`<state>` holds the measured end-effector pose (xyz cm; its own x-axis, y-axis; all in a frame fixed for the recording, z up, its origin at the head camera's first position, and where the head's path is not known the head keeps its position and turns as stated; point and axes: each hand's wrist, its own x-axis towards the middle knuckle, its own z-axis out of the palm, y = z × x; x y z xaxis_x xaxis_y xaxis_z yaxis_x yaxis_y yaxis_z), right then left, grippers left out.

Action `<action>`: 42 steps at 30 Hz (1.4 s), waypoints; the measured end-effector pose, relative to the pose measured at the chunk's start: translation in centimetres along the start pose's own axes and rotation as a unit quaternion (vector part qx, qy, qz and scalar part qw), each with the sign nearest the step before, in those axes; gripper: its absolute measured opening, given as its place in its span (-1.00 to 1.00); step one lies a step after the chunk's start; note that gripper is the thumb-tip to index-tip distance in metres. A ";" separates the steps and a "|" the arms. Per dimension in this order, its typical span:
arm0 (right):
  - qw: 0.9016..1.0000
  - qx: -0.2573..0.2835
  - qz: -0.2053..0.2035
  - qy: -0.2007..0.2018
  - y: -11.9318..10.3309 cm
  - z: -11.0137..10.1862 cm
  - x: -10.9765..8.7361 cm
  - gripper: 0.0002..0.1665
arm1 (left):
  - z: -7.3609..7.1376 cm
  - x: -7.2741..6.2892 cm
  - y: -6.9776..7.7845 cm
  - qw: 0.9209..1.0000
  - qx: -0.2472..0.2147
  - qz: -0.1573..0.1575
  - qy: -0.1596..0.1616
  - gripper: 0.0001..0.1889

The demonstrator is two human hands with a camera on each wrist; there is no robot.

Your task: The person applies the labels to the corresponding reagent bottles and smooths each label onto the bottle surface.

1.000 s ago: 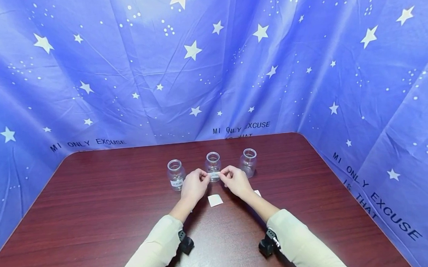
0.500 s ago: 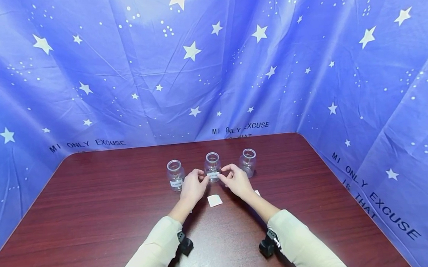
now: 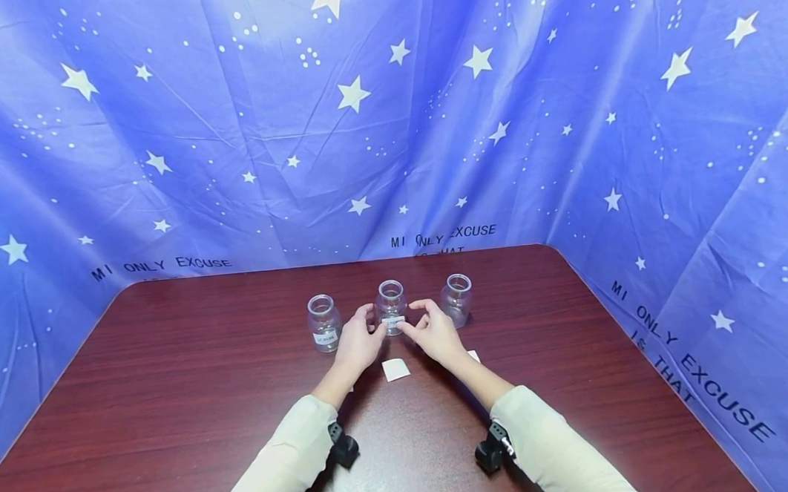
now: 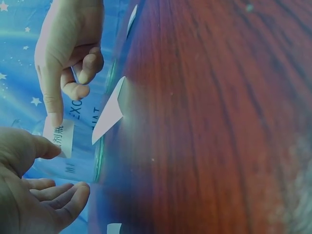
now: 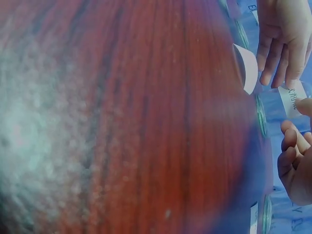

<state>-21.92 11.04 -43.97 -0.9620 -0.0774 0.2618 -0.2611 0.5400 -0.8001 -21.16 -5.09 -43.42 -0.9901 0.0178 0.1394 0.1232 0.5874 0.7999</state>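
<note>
A clear glass jar [image 3: 391, 298] stands upright at the middle of a row of three, with a white printed label [image 4: 67, 139] across its front. My left hand [image 3: 357, 341] is at the jar's left side, its thumb on the label's left end. From the other side my right hand [image 3: 435, 337] presses its thumb on the label's right part. The other fingers of both hands are loosely bent beside the glass. To the left, another jar [image 3: 323, 316] bears a similar label. The right jar [image 3: 459, 298] shows bare glass and is partly behind my right hand.
A white paper square [image 3: 395, 370] lies on the dark red wooden table [image 3: 207, 375] in front of the middle jar. Another white paper piece [image 3: 474, 355] shows beside my right wrist. A blue star-printed curtain [image 3: 261, 134] hangs behind the table.
My fingers have opened out from pinching the label's ends. The right thumb has slid inward over the label, and both hands have spread beside the jar. The jars have not moved.
</note>
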 end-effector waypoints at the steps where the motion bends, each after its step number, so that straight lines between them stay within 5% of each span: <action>1: 1.000 -0.004 -0.002 0.005 0.0 0.0 0.0 -0.49 | 0.0 0.0 0.0 1.000 -0.002 0.000 0.000 -0.48; 17: 1.000 0.001 -0.023 -0.002 0.3 1.4 0.8 -0.23 | 0.4 0.3 -0.2 1.000 0.003 0.011 0.019 -0.53; 26: 1.000 -0.006 -0.016 0.000 0.4 1.4 1.0 -0.29 | 0.3 0.2 -0.1 1.000 0.012 0.004 0.018 -0.54; 42: 0.996 0.052 0.004 -0.068 0.8 -0.1 1.2 -0.39 | 0.2 0.1 0.0 1.000 0.012 0.007 0.017 -0.55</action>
<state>-23.24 11.40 -44.24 -0.9640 -0.1898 0.1860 -0.2540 0.4518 -0.8552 -21.27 -4.90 -43.51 -0.9853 -0.0012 0.1710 0.1352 0.6073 0.7829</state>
